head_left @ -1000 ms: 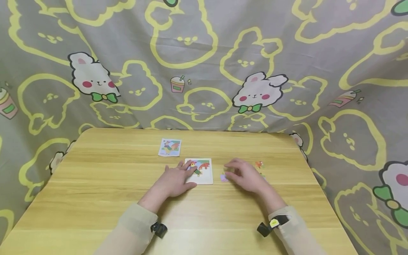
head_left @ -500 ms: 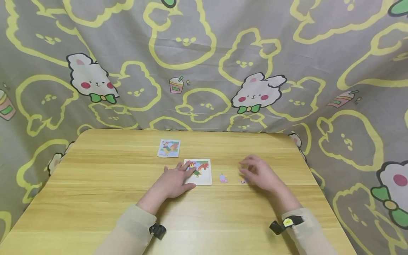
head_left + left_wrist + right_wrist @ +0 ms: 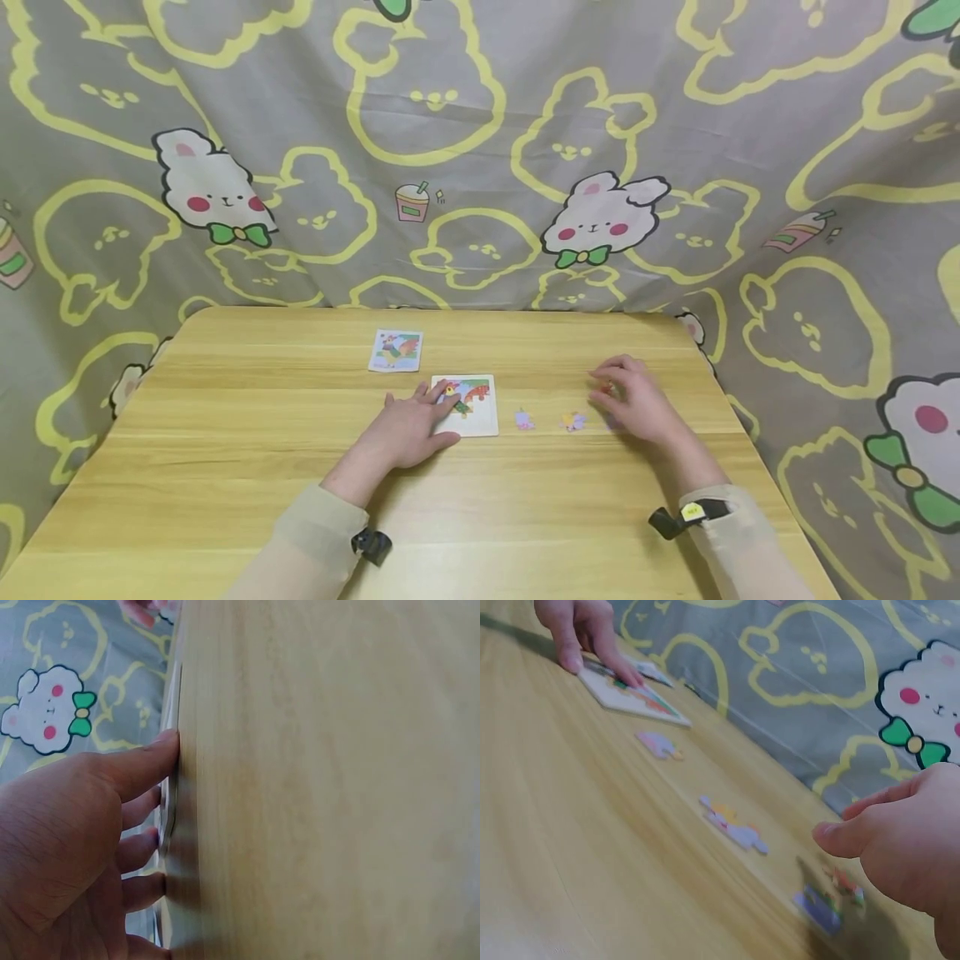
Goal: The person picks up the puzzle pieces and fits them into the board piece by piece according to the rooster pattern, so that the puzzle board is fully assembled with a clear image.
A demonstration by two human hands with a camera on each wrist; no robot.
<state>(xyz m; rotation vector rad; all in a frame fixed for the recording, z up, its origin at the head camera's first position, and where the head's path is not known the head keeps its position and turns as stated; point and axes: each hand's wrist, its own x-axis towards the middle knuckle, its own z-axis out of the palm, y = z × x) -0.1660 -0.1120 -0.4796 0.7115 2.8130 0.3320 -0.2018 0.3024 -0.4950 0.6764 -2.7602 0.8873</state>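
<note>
My left hand (image 3: 408, 425) rests spread on a white-framed jigsaw board (image 3: 480, 423), partly filled with a colourful bird picture. Its fingertips touch the board's left part, and the thumb lies at the near edge. My right hand (image 3: 637, 402) hovers over loose puzzle pieces at the right. In the right wrist view, an orange piece (image 3: 845, 885) and a purple piece (image 3: 819, 909) lie below the thumb (image 3: 840, 838). Nothing shows in its grasp. Between board and hand lie a lilac piece (image 3: 524, 419) and a yellow-and-lilac piece (image 3: 573, 421).
A small card (image 3: 395, 351) with a similar bird picture lies behind the board to the left. The wooden table (image 3: 300, 358) ends at a patterned curtain (image 3: 480, 167) along its back and sides.
My right hand has moved to the right across the pieces, uncovering the lilac piece and then the yellow-and-lilac one. My left hand has stayed on the board.
</note>
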